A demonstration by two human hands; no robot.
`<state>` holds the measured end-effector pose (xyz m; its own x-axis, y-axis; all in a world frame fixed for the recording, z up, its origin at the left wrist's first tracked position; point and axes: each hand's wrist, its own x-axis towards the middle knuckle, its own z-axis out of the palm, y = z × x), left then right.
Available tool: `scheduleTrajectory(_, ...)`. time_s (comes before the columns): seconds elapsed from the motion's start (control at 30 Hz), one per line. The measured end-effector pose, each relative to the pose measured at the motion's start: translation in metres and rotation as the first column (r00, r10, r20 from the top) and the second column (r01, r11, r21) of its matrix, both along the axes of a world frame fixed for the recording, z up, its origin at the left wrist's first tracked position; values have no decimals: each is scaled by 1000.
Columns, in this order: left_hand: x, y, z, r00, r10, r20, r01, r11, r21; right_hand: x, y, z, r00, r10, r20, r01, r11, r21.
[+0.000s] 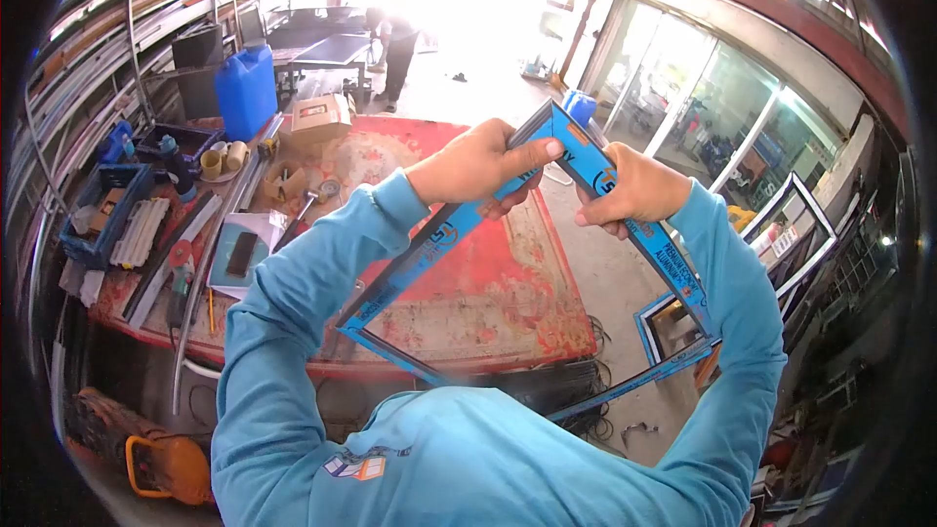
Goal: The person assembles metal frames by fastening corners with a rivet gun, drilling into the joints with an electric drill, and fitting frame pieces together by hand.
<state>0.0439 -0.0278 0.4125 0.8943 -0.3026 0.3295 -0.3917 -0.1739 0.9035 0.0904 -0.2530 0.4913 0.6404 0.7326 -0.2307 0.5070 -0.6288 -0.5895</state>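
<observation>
I see left hand (488,164) and right hand (636,185) wrapped round the frame (673,263), either side of one corner (557,123). Likely light, stiff, slightly slick; best held near corners.

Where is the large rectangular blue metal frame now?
Head view, near centre: left grip and right grip hold the large blue metal frame beside its top corner, in front of the right edge of the worn red tabletop.
</observation>
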Motion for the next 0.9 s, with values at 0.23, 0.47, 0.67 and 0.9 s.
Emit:
scheduleTrajectory(0.23,11,-6,-17,998,-52,34,53,998,-33,3,-3,-8,999,-10,41,11,999,-33)
scheduleTrajectory(0.47,13,-17,-24,987,159,37,-156,984,-85,9,1,-12,995,-26,91,32,997,-70)
scheduleTrajectory(0.67,8,-25,-13,950,303,-77,-312,933,-181,-1,8,-4,976,-68,206,81,995,-58)
scheduleTrajectory(0.9,19,-25,-11,888,460,1,-449,867,-216,-8,21,-13,920,-105,379,115,993,-4)
